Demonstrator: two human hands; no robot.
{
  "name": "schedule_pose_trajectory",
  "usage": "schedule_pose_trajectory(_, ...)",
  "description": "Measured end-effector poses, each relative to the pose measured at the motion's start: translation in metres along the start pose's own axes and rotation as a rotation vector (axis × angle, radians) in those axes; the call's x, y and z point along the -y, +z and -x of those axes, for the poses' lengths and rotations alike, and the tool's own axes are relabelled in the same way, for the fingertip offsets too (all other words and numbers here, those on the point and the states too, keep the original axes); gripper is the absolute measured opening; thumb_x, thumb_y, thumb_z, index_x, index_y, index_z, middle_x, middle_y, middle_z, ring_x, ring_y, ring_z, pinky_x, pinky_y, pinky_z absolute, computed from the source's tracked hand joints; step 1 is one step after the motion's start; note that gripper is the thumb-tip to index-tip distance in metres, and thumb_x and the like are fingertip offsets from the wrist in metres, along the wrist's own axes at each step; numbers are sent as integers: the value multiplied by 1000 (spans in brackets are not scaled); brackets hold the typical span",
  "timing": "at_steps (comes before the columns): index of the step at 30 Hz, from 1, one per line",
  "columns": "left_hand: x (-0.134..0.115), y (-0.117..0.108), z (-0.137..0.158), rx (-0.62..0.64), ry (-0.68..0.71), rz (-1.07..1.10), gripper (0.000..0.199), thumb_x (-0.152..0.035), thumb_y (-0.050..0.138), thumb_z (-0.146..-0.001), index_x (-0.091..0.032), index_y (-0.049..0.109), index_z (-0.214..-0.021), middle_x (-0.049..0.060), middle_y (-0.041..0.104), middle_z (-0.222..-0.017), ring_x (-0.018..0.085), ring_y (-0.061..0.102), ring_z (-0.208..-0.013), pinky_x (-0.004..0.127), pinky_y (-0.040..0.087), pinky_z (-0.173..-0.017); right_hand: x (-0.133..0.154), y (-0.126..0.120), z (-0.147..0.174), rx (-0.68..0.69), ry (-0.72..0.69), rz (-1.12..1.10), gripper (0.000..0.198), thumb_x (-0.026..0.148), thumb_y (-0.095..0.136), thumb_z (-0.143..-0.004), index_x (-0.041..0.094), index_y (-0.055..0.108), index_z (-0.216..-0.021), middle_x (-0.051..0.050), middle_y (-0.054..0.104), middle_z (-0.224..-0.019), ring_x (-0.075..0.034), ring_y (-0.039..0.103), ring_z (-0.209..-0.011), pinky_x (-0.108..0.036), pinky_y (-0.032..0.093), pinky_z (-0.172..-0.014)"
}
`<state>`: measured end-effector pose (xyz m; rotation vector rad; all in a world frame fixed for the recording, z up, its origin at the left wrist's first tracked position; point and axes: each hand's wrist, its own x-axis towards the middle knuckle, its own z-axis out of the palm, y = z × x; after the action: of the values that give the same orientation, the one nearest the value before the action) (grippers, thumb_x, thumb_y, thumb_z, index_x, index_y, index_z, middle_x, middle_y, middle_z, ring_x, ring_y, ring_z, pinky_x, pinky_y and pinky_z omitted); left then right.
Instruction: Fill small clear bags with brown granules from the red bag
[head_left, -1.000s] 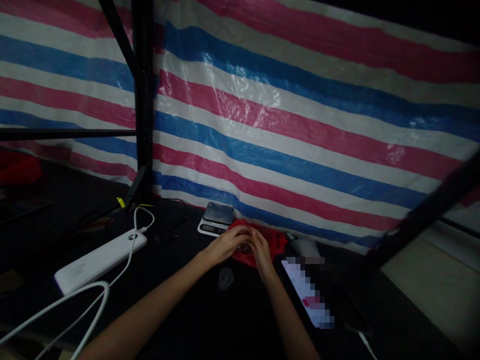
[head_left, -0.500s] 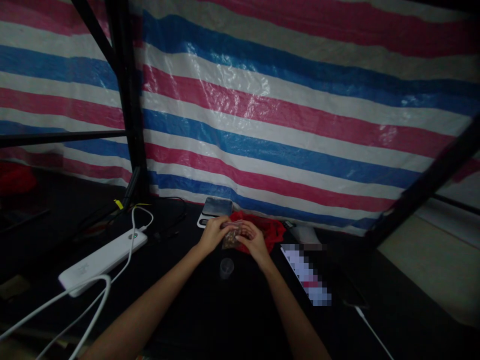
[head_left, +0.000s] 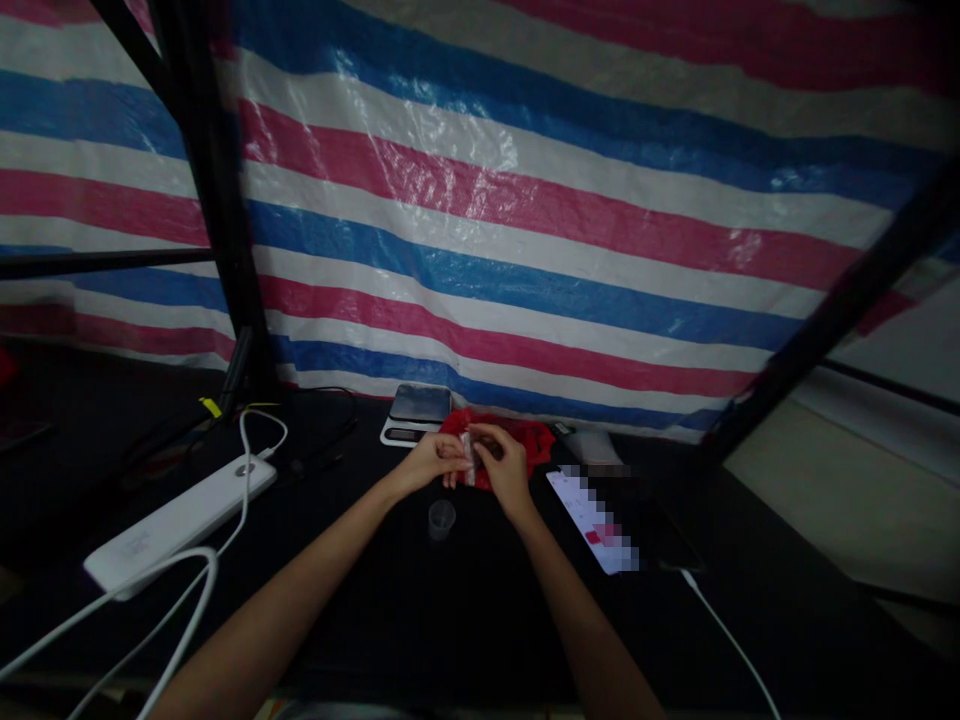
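Note:
Between my two hands is a small clear zip bag (head_left: pixel 469 458) with brownish contents, its edge turned upright. My left hand (head_left: pixel 433 460) pinches it from the left, fingers closed. On the other side my right hand (head_left: pixel 504 462) is curled round the bag, thumb and fingertips on it. A red plastic bag (head_left: pixel 534 446) lies crumpled behind and under the hands. Just left of it sits a small digital scale (head_left: pixel 420 404) with a dark platform. In front of my hands a small clear plastic cup (head_left: pixel 442 518) stands on the black table.
A white power strip (head_left: pixel 180 525) with white cables lies at left. To the right are a partly blurred pale sheet (head_left: pixel 589 520), a clear packet (head_left: pixel 596 447) and a dark phone (head_left: pixel 671 535) on a white cable. A striped plastic sheet (head_left: pixel 510 240) hangs behind, framed by black posts.
My hands have turned the small bag, which hung flat facing me before and now stands edge-on. The whole view has shifted slightly, with objects appearing further left and a little higher.

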<state>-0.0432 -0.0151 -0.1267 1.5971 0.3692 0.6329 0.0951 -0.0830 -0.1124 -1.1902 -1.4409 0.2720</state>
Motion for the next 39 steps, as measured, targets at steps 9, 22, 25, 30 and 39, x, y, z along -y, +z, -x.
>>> schedule_pose_trajectory(9,3,15,6,-451,226,-435,18,-30,55,-74,-14,53,-65,-2,56,-55,8,50,-48,18,38,-49,3,5,5,132,67,-55,17,27,59,-72,21,66,-86,-3,67,-86,-18,61,-79,-29,47,-73)
schedule_pose_trajectory(22,-10,17,12,-352,223,-804,18,-29,48,-81,-20,63,-76,-1,65,-74,13,58,-68,21,36,-64,-12,2,1,66,181,-111,15,31,59,-70,19,66,-73,-2,67,-72,-17,62,-68,-30,50,-67)
schedule_pose_trajectory(25,-12,19,12,-400,233,-778,23,-31,45,-82,-19,61,-73,-1,63,-71,13,57,-66,21,36,-64,-8,3,2,14,170,-69,16,32,58,-70,19,65,-74,-2,66,-71,-17,62,-66,-29,51,-64)
schedule_pose_trajectory(30,-13,23,13,-486,224,-811,26,-32,42,-82,-17,60,-70,-2,58,-61,11,52,-57,20,33,-57,-4,10,3,-38,149,-33,15,33,56,-71,19,62,-72,-2,65,-67,-16,62,-62,-27,50,-60)
schedule_pose_trajectory(39,-29,3,-3,-564,160,-926,21,-30,48,-76,-16,59,-65,-1,56,-56,11,50,-52,21,29,-51,-12,-3,-8,-76,203,56,14,33,59,-68,19,57,-65,-1,62,-59,-17,60,-56,-27,48,-55)
